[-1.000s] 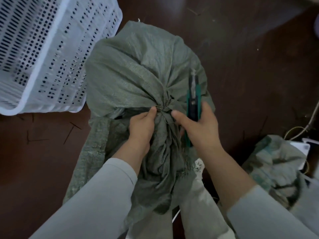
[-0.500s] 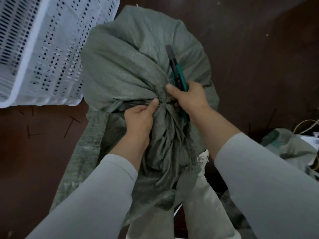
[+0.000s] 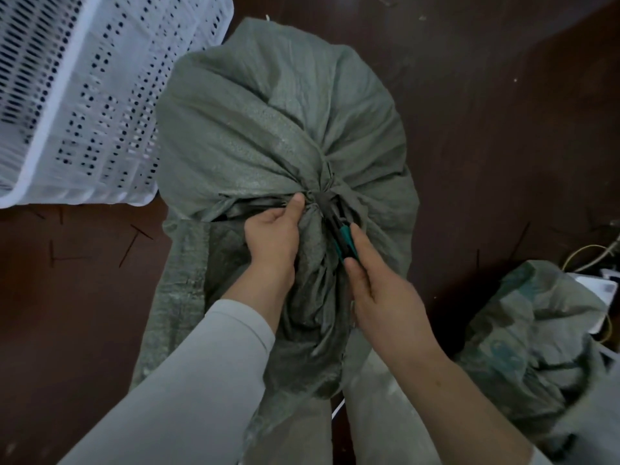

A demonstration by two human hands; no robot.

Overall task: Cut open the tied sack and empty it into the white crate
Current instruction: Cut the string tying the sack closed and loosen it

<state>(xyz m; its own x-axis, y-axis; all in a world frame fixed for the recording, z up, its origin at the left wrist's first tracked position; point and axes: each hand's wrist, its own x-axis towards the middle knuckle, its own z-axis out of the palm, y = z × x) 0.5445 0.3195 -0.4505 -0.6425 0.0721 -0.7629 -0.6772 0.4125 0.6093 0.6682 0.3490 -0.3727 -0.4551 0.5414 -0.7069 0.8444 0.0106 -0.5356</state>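
A full grey-green woven sack (image 3: 268, 122) stands on the dark floor in front of me, its neck gathered and tied at a knot (image 3: 322, 193). My left hand (image 3: 273, 239) grips the bunched neck just below the knot, thumb pressed beside it. My right hand (image 3: 379, 293) holds a teal-and-black utility knife (image 3: 340, 234) whose tip points up and left into the tie. The blade itself is hidden in the folds. The white perforated crate (image 3: 77, 105) sits at the upper left, touching the sack's side.
A second crumpled woven sack (image 3: 536, 347) lies at the lower right, with cables and a white item (image 3: 597, 283) behind it. Thin dark sticks (image 3: 134, 239) are scattered on the floor to the left. My legs stand directly below the sack.
My right hand has flipped the knife from pointing up over the sack and drawn back toward me, so its tip now meets the knot from below. My left hand kept its grip.
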